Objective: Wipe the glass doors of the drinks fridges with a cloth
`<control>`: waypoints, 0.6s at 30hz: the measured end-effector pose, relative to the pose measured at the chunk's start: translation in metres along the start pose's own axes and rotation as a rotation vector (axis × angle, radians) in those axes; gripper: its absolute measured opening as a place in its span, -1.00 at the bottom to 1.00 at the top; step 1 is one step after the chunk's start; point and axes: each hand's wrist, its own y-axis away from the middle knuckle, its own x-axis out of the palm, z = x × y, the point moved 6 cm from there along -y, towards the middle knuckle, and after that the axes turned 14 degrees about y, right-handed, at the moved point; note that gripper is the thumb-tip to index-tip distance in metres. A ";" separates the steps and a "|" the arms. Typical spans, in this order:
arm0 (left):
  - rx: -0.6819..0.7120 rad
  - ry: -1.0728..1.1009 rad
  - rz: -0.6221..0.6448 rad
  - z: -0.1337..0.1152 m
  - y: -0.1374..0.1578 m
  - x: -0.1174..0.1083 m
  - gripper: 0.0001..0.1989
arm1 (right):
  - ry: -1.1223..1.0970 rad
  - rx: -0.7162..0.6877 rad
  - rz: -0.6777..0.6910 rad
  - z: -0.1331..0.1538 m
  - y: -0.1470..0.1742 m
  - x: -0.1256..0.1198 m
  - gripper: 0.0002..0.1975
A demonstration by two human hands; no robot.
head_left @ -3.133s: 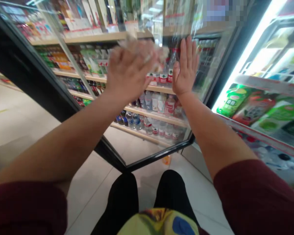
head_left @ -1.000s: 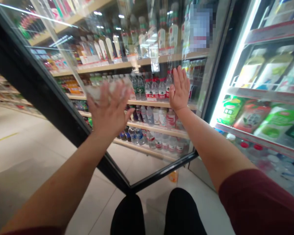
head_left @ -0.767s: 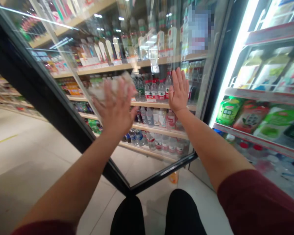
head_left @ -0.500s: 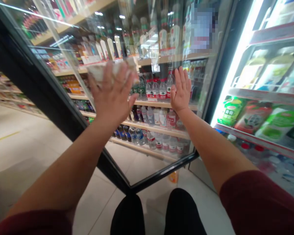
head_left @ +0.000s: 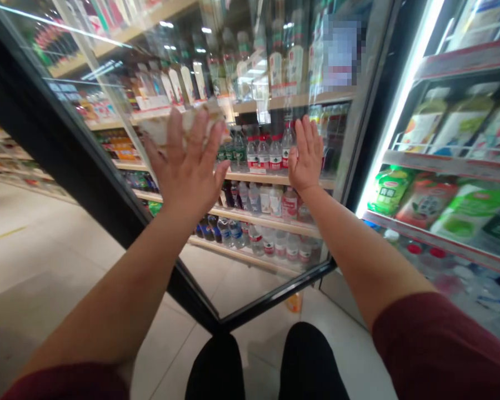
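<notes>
So the cloth [head_left: 162,130] is under my left hand [head_left: 187,164], up against the left half of the glass door [head_left: 277,294], which stands swung out in front of me. That hand is flat with the fingers spread wide, not curled round anything, and it covers a lot of the cloth. My right hand [head_left: 306,155] is palm to the pane further right, fingers close together, thumb off to the side, nothing held in it that I can see. Behind the glass there are shelves of drinks, with a row of red-capped bottles [head_left: 270,153] showing between my hands, and my left arm blocks some of the lower stuff. To the right of the door there's a bright light strip [head_left: 400,111], then cooler shelves with a green pouch [head_left: 386,190] near the front edge. Down on the floor, just past the door's bottom edge, sits something orange [head_left: 294,303], too blurry to name, and my knees [head_left: 214,366] are right below in black. As for the cloth, it's pale, off-white with faint darker patches, kinda bunched up and poking out past my fingertips, edges a bit smeary.
</notes>
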 end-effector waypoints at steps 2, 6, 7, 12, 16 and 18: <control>-0.030 -0.004 -0.021 -0.003 0.012 0.007 -0.27 | -0.001 0.002 -0.021 0.000 0.000 0.000 -0.32; 0.290 0.018 0.199 -0.024 0.065 0.049 -0.40 | -0.005 -0.007 -0.028 0.001 0.001 0.001 -0.34; 0.290 0.026 0.220 -0.020 0.069 0.049 -0.40 | -0.002 -0.011 -0.016 0.001 0.000 0.001 -0.34; -0.054 -0.004 -0.003 0.017 0.033 -0.011 -0.27 | 0.011 -0.004 -0.008 0.000 0.000 0.001 -0.33; -0.103 -0.039 -0.004 0.012 0.058 0.000 -0.25 | -0.022 -0.001 -0.045 0.000 0.000 0.000 -0.33; 0.017 -0.026 0.098 0.003 0.088 0.025 -0.28 | -0.027 -0.005 -0.042 0.001 0.000 0.000 -0.34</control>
